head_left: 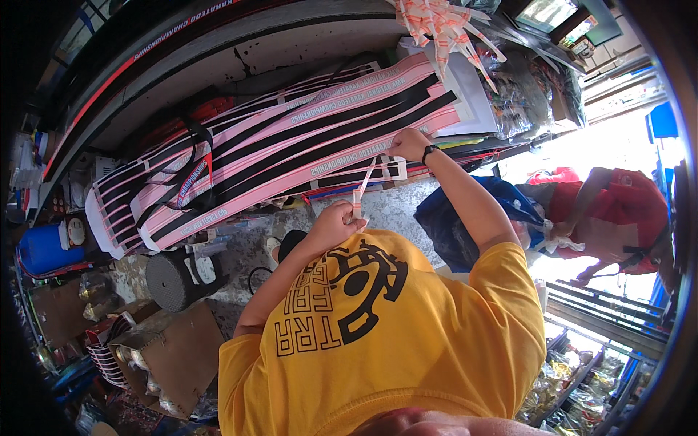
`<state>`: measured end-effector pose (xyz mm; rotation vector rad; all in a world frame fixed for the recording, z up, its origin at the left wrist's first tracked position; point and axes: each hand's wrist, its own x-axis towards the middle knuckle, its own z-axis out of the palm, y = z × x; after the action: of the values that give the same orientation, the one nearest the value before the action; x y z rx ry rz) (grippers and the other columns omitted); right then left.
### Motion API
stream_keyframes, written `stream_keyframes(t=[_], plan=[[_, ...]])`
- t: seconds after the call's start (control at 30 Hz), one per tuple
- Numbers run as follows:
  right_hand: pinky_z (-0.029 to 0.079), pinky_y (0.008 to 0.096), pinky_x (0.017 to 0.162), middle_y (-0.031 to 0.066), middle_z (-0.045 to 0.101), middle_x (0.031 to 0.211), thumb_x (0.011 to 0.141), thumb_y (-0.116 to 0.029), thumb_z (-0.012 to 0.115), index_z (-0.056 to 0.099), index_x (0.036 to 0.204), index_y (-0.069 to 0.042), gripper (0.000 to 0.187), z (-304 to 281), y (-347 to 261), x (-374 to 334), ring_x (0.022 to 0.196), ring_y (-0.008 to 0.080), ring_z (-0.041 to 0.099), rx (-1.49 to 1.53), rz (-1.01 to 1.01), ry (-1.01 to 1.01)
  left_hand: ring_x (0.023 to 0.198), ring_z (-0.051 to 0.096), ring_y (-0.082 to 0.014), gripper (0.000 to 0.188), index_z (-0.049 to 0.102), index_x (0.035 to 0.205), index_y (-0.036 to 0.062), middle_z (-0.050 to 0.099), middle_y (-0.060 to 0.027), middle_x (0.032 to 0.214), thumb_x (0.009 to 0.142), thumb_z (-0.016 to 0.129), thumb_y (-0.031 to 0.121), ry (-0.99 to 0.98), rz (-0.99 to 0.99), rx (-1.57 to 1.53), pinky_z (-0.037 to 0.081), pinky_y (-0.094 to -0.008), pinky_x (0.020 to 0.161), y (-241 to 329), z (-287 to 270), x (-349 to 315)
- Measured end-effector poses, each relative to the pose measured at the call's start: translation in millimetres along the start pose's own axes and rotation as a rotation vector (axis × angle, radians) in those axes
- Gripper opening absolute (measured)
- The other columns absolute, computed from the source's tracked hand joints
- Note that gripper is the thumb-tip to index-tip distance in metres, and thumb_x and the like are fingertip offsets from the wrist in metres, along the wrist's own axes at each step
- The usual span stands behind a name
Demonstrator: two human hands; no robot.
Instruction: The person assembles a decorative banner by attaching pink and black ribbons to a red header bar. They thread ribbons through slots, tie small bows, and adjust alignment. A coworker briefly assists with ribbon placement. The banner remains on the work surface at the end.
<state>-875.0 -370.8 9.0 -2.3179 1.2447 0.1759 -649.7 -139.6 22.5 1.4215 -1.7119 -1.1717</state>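
A narrow pale strip with orange marks (358,198) hangs between my hands, in front of my yellow shirt. My left hand (340,225) is closed on its lower end. My right hand (409,145), with a dark band at the wrist, is pinched at the right end of long pink sheets with black stripes (320,138). The strip's upper end leads toward these fingers, but what they grip is too small to make out. Printed ribbon with black straps (195,174) lies across the left part of the sheets.
A bundle of orange-and-white strips (440,33) hangs at the top. Rightward are a blue bag (454,211) and another person in red (611,211). A dark round stool (171,280), a cardboard box (171,356) and a blue container (47,248) stand at the left.
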Motion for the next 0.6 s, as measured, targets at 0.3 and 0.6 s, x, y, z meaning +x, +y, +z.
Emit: stream_keyframes(t=[0.3, 0.6], plan=[[0.051, 0.0433, 0.074, 0.0169, 0.068, 0.073, 0.078, -0.053, 0.068, 0.073, 0.076, -0.003, 0.05, -29.9, -8.2, -31.7, 0.074, 0.0331, 0.067, -0.058, -0.002, -0.105, 0.068, 0.048, -0.0251, 0.04, 0.05, 0.073, -0.0009, 0.049, -0.0094, 0.074, 0.079, 0.078, 0.027, -0.064, -0.037, 0.031, 0.039, -0.0365, 0.061, 16.9, -19.9, -9.6], [0.051, 0.0406, 0.069, 0.0159, 0.07, 0.083, 0.08, -0.04, 0.073, 0.072, 0.092, -0.006, 0.036, -40.5, -56.6, 2.4, 0.079, 0.0343, 0.067, 0.328, -0.088, 0.491, 0.06, 0.042, -0.0114, 0.022, 0.062, 0.093, 0.0002, 0.049, -0.0019, 0.067, 0.085, 0.074, 0.016, 0.23, -0.011, 0.057, 0.039, -0.0266, 0.056, 60.5, -97.0, -14.9]])
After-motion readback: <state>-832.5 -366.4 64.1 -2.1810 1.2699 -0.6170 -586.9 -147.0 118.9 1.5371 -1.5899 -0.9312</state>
